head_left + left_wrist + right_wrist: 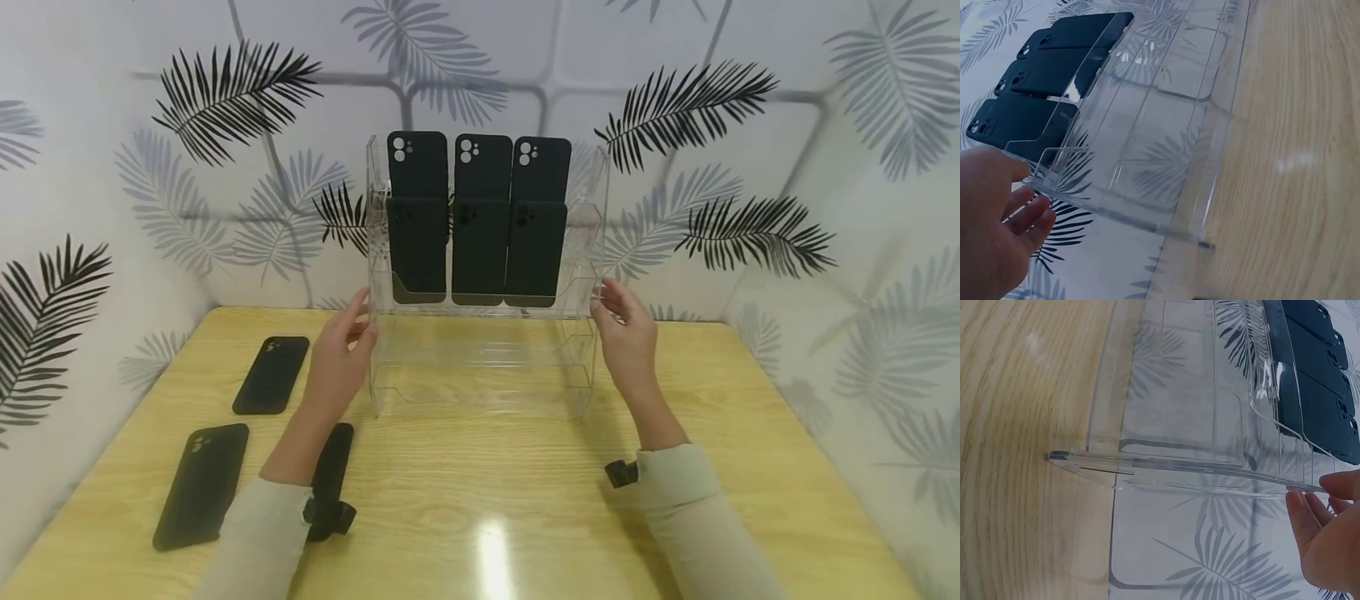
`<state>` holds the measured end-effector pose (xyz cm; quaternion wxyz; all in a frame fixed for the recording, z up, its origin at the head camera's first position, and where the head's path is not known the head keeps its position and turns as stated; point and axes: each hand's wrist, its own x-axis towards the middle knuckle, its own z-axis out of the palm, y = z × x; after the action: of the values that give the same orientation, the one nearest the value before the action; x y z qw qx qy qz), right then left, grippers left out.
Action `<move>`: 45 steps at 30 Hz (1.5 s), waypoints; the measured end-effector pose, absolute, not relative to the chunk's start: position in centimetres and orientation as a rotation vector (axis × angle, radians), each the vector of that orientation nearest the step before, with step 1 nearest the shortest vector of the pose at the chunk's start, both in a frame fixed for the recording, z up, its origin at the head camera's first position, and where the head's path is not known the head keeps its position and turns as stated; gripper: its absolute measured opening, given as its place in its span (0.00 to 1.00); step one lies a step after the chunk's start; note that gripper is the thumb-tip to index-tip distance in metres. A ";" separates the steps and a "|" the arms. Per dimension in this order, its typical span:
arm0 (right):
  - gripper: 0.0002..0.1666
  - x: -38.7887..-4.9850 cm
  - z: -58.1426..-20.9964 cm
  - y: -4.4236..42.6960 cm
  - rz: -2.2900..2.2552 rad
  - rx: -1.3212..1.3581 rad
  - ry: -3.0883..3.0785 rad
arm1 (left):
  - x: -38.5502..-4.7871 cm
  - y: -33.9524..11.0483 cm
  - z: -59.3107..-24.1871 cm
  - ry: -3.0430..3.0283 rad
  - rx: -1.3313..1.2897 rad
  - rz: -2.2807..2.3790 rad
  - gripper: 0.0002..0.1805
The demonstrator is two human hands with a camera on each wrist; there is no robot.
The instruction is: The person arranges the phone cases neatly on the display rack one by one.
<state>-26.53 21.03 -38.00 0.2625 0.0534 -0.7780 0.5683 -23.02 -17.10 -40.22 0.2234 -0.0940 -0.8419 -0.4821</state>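
Note:
A clear acrylic tiered display rack (480,408) stands upright on the table. Three black phone cases (483,171) lean side by side on its top tier. Three more black phone cases (478,250) stand in front of them, one tier lower. My left hand (341,358) holds the rack's left side panel near mid-height, its other fingers loosely bent outside the panel. Opposite it, my right hand (628,333) pinches the edge of the right side panel, thumb at the front and fingers outside in the right wrist view. The lower tiers hold no cases.
Left of the rack, phone cases lie on the wooden table (480,483): a far case (272,375), a near case (201,483), and a third case (333,467) partly behind the left forearm. Behind the table hangs a leaf-patterned wall covering (495,67).

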 end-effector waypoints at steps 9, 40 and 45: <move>0.25 -26.2 -37.9 21.3 1.577 0.093 -2.101 | -18.9 -20.6 -39.3 -2.689 -0.212 -1.166 0.30; 0.23 -26.4 -38.0 21.1 1.505 0.108 -2.170 | -13.5 -22.2 -45.5 -3.113 -0.341 -0.588 0.40; 0.23 -26.4 -38.1 21.0 1.511 0.120 -2.161 | -13.6 -22.0 -45.5 -3.099 -0.327 -0.536 0.36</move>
<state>-26.45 21.00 -38.05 0.2485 0.0441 -0.7929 0.5546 -13.56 -21.99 -45.54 -0.0099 -0.1034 -0.9801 -0.1694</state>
